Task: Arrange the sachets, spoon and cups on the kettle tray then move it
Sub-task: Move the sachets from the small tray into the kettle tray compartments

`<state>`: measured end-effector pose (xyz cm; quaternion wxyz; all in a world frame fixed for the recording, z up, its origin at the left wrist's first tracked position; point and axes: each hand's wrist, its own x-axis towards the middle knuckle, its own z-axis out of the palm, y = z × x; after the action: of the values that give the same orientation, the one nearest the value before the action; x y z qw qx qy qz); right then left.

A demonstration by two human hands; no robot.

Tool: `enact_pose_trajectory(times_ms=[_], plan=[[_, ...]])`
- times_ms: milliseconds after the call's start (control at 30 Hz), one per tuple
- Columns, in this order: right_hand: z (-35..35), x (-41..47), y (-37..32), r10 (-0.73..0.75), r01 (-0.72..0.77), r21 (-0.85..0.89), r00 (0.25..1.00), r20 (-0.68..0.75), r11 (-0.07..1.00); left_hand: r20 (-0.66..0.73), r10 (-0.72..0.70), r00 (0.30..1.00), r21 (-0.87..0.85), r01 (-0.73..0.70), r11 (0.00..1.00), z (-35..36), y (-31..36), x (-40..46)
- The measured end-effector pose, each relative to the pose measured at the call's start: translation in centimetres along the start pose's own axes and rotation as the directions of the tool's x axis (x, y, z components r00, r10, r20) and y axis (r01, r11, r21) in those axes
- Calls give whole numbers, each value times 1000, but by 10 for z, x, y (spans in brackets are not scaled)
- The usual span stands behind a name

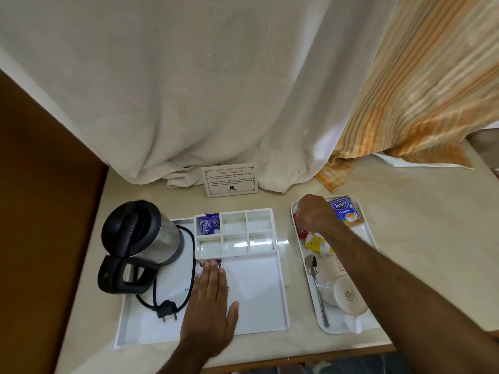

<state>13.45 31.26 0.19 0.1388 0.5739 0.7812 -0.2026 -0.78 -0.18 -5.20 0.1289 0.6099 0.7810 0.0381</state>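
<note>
Lower centre of the frame, the left hand (209,298) is lying flat, fingers spread, on the floor of the white kettle tray (259,298), gripping nothing. At lower right, a white cup (348,295) and a metal spoon (317,287) are lying in the narrow side tray (334,329) on the pale surface (421,252). Left of centre, the kettle (143,238) is sitting on the kettle tray beside its compartment box (235,233), with purple sachets (206,225) in the upper-left cell. Farther up on the right, the right hand (314,214) is curling over red sachets (301,232) near the Tetley packet (345,211); whether its grip is clamping one I cannot tell.
</note>
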Motion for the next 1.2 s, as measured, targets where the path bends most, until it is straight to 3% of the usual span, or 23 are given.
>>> enact_pose_trajectory(times_ms=[167, 500, 600, 700, 767, 800, 900, 967, 1100, 1200], plan=[[1, 4, 4, -57, 57, 60, 998, -10, 997, -12, 28, 1000, 19, -28, 999, 3, -1, 0], [-7, -6, -1, -109, 113, -73, 992, 58, 991, -14, 17, 1000, 18, -16, 1000, 2, 0, 0], [-28, -17, -9, -88, 89, 11, 993, -74, 996, -4, 8, 1000, 18, -8, 1000, 1, 0, 0], [-51, -35, -42, -173, 240, 185, 932, -319, 953, -12, 8, 1000, 33, -8, 999, 0, 1, 2], [-59, -49, -74, -256, 352, 409, 928, -271, 842, -8, 13, 1000, 33, -13, 999, 1, 1, 1], [-58, -55, -90, -316, 383, 443, 923, -220, 811, -4, 12, 1000, 30, -12, 999, 1, 0, 0], [-40, -62, -119, -460, 478, 268, 878, -129, 837, 13, -4, 1000, 28, 3, 1000, 0, 1, 0], [-23, -61, -124, -482, 495, 165, 869, -115, 853, 20, -4, 1000, 24, 4, 1000, 0, 1, 0], [-10, -56, -112, -457, 495, 164, 861, -223, 853, 12, -13, 1000, 25, 12, 1000, 0, -1, 1], [-33, -42, -65, -366, 432, 182, 879, -306, 883, 13, 8, 1000, 19, -9, 1000, 2, -2, -1]])
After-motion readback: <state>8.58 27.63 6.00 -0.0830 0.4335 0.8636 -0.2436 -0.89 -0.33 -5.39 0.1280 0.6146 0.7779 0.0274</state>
